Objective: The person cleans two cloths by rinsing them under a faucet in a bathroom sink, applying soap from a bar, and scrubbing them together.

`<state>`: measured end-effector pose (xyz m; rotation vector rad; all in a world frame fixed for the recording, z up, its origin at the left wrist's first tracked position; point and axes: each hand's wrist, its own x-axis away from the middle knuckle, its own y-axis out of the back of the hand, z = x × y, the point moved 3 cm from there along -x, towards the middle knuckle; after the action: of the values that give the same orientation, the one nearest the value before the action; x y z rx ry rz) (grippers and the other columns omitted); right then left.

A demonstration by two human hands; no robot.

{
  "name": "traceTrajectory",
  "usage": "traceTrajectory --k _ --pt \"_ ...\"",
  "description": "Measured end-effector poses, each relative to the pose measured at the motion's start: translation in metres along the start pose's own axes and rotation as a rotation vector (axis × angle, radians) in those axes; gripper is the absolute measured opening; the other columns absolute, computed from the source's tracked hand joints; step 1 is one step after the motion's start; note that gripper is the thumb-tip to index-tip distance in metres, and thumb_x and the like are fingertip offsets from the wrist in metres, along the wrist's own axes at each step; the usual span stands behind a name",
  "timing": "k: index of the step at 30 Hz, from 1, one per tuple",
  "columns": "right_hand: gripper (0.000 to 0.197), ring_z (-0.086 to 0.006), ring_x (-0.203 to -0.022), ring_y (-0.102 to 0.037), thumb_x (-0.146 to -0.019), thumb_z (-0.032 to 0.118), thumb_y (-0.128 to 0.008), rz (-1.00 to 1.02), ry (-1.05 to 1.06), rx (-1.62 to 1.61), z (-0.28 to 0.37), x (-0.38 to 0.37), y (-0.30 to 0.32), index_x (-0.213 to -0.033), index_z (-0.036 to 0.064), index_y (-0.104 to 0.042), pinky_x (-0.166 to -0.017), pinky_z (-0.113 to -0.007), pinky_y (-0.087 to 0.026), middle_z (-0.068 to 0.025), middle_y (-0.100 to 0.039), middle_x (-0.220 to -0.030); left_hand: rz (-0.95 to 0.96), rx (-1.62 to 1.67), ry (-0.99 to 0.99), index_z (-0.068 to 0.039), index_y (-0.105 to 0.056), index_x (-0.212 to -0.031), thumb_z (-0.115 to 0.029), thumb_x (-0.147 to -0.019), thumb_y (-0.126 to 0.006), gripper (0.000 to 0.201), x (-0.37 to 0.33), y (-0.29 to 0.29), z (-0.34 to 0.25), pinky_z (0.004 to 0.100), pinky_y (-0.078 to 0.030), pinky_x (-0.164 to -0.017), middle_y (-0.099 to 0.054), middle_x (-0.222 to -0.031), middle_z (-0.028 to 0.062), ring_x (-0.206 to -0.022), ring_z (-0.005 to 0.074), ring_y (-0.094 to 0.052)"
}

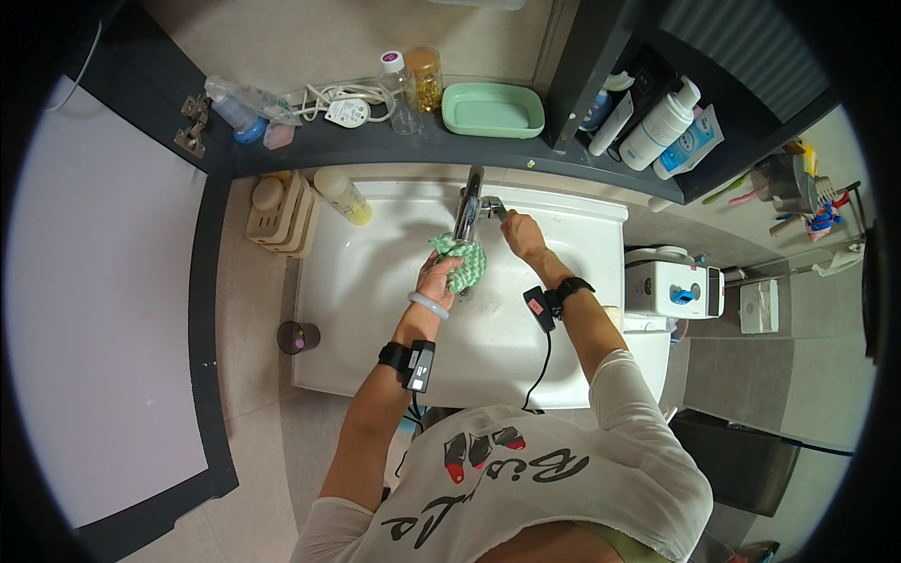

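My left hand is closed on a crumpled green-and-white patterned cloth just below the faucet spout. Bolted at the back of the white sink is a chrome faucet. The fingers of my right hand close around the faucet's side handle; most of the handle is hidden by them. Whether water runs from the spout I cannot make out. A pale bracelet circles my left wrist, and each forearm wears a strapped black device with a cable.
A bottle with yellowish contents and a beige rack stand at the sink's left rear. The dark shelf above holds a green tray, jars and a white pump bottle. An open cabinet door fills the left; a dark cup sits beside the sink.
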<state>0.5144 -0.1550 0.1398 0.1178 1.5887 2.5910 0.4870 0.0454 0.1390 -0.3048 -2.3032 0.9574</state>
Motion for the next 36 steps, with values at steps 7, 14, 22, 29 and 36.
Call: traceTrajectory --k 7,14,22,29,36 --pt "0.021 -0.0399 -0.068 -0.058 -0.081 0.015 -0.048 -0.013 0.021 -0.007 -0.002 0.001 -0.001 -0.081 -0.0053 -0.05 -0.061 -0.044 -0.047 -0.025 -0.058 -0.07 -0.031 0.007 -0.007 -0.005 -0.051 -0.107 0.005 -0.073 -0.051 0.036 -0.002 0.0 0.003 0.0325 -0.05 -0.079 -0.058 -0.097 0.0086 -0.089 0.0214 -0.059" --pt "0.023 -0.0404 -0.07 -0.057 -0.08 0.018 -0.047 0.005 0.041 -0.032 -0.007 0.0 -0.002 -0.082 -0.005 -0.05 -0.063 -0.045 -0.047 -0.0257 -0.058 -0.071 -0.05 0.014 -0.002 -0.006 -0.051 -0.107 0.005 -0.074 -0.052 0.035 0.002 -0.006 0.002 0.0325 -0.049 -0.08 -0.058 -0.098 0.0072 -0.09 0.0208 -0.059" --pt "0.023 -0.0408 -0.07 -0.057 -0.079 0.017 -0.047 -0.01 0.056 -0.05 -0.005 0.001 0.002 -0.081 -0.0049 -0.05 -0.064 -0.046 -0.046 -0.0261 -0.058 -0.071 -0.043 0.011 0.007 -0.007 -0.051 -0.107 0.005 -0.073 -0.054 0.035 0.001 -0.004 0.001 0.0323 -0.049 -0.081 -0.058 -0.099 0.0069 -0.092 0.0205 -0.058" --pt "0.023 -0.0402 -0.071 -0.057 -0.079 0.018 -0.047 -0.005 0.054 -0.045 -0.009 -0.001 0.001 -0.083 -0.0047 -0.05 -0.064 -0.045 -0.046 -0.0255 -0.058 -0.071 -0.037 0.014 0.006 -0.007 -0.05 -0.107 0.005 -0.073 -0.054 0.036 0.002 -0.008 0.0 0.0327 -0.049 -0.082 -0.058 -0.099 0.0073 -0.092 0.0208 -0.058" --pt "0.023 -0.0396 -0.07 -0.057 -0.08 0.018 -0.047 -0.011 0.094 -0.033 -0.011 -0.002 -0.001 -0.082 -0.0046 -0.05 -0.063 -0.045 -0.046 -0.0251 -0.058 -0.071 -0.031 0.028 0.006 -0.007 -0.05 -0.106 0.005 -0.074 -0.054 0.035 0.0 -0.007 0.001 0.0324 -0.049 -0.081 -0.058 -0.098 0.0073 -0.091 0.0207 -0.058"
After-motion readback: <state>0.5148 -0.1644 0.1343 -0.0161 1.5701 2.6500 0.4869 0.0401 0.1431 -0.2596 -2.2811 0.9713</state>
